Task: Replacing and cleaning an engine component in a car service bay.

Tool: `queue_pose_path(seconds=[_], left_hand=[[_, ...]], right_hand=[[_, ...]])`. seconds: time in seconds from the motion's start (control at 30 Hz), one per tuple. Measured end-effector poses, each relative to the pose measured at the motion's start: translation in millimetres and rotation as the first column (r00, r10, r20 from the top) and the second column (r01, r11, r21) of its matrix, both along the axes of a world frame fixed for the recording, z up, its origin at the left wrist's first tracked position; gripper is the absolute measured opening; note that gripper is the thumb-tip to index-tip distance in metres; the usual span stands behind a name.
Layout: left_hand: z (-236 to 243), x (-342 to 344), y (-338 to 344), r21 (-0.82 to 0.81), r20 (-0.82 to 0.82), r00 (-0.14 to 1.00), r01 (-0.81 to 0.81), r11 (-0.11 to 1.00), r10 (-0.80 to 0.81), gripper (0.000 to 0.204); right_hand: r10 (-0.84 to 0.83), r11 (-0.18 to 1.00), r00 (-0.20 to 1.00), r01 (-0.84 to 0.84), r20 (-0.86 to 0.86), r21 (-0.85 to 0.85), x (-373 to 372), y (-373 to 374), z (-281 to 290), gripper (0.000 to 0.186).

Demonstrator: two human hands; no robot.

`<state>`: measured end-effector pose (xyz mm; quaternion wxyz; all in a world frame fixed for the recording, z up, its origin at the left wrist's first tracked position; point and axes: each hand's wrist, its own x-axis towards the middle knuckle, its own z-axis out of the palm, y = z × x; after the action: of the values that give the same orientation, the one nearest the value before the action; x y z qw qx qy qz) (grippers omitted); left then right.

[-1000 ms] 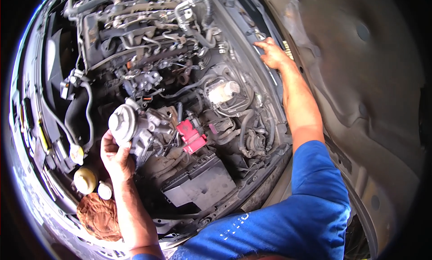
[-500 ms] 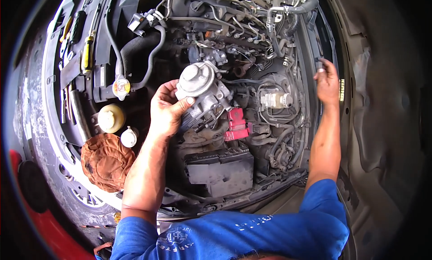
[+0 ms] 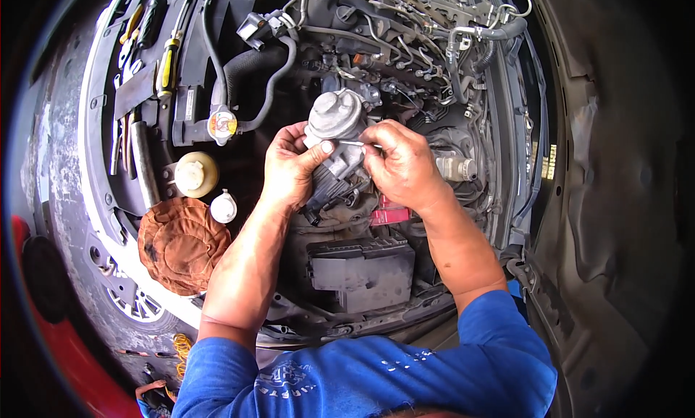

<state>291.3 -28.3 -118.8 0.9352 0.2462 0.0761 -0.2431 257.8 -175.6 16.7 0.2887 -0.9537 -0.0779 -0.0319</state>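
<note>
My left hand is closed round a grey cast-metal valve with a round, domed diaphragm housing on top, thumb pressed on its near side. The valve is held up over the engine bay. My right hand is at the valve's right side, fingers pinched on a thin, pale rod that reaches across to the valve. Whether the rod's tip touches the valve I cannot make out. Part of the valve's lower body is hidden behind my fingers.
Screwdrivers and other hand tools, one with a yellow handle, lie along the front panel at left. Nearby are a radiator cap, a yellowed reservoir, a brown cloth cover, a black box and a red terminal cover.
My right hand has come from the far right edge of the bay to the valve, with the thin rod now showing in its fingers. The left hand still holds the valve.
</note>
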Motion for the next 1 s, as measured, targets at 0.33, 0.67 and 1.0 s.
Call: queue_pose_path(seconds=[0.33,0.67,1.0], left_hand=[[1.7,-1.0,2.2,0.031,-0.001,1.000,0.023,0.999,-0.023,0.055],[3.0,0.6,3.1,-0.003,-0.004,1.000,0.027,1.000,-0.027,0.054],[2.7,-0.2,3.7,-0.013,0.024,0.999,0.043,0.999,-0.043,0.054]], right_hand=[[0.109,0.992,0.990,-0.115,0.091,0.057,5.1,12.9,-6.1,0.018],[0.037,0.986,0.980,-0.068,0.194,0.155,-3.7,16.1,-24.2,0.020],[-0.107,0.965,0.964,0.043,0.242,0.259,-13.5,23.0,-37.0,0.022]])
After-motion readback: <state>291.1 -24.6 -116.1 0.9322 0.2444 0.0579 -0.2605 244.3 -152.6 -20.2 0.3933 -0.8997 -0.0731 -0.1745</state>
